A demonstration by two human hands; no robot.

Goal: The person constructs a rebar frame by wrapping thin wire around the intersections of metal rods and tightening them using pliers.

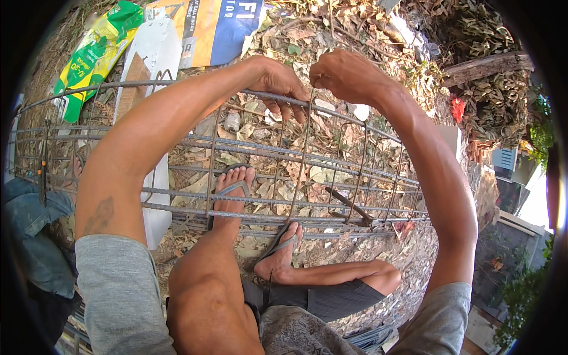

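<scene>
A long cage of ribbed reinforcing bars point(254, 145) lies across in front of me, crossed by thin steel stirrups. My left hand point(281, 83) hangs over the cage's top bar point(207, 87), its bent fingers apart and dangling past the far side of the bar. The fingertips come close to one stirrup point(305, 145). Just to the right, my right hand point(346, 74) is closed in a pinch at the upper end of that stirrup, above the bar. The thumb of my left hand is hidden.
My sandalled feet point(234, 180) stand at and within the cage. Dry leaves point(319, 35) cover the ground. A yellow-green bag point(97, 56), a white board point(151, 47) and a blue-orange sack point(216, 29) lie at far left. Another person's trousers point(44, 204) show at left.
</scene>
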